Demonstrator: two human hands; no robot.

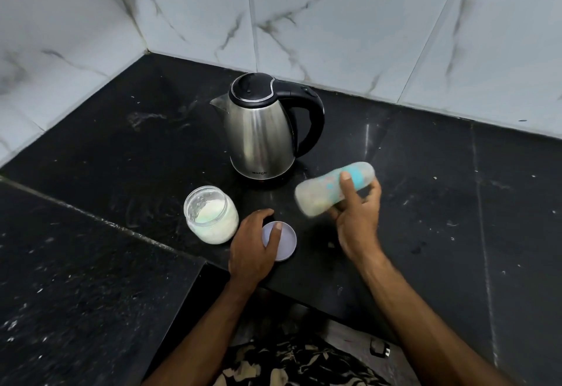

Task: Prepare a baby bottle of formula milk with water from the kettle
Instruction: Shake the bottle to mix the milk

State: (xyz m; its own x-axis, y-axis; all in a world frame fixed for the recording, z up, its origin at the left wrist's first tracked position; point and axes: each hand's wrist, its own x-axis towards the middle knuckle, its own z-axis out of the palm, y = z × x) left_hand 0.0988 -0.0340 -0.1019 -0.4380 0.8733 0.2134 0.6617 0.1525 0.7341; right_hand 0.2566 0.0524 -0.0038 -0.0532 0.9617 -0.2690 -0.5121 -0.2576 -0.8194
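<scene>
My right hand [357, 212] grips a baby bottle [328, 188] with a turquoise print, held tilted almost on its side above the counter; it is motion-blurred and looks milky inside. A pale lilac round lid [286, 247] lies flat near the counter's edge, and my left hand [254, 242] rests on it with a fingertip on its top. A steel kettle [261, 130] with a black lid and handle stands upright behind both hands, spout to the left. Left of the lid stands an uncapped glass jar of white formula powder [211, 215].
The black stone counter [121, 157] wraps around a corner of white marble-patterned wall tiles [334, 20]. Its front edge steps inward just below my left hand. A small black plug [379, 349] lies on the floor below.
</scene>
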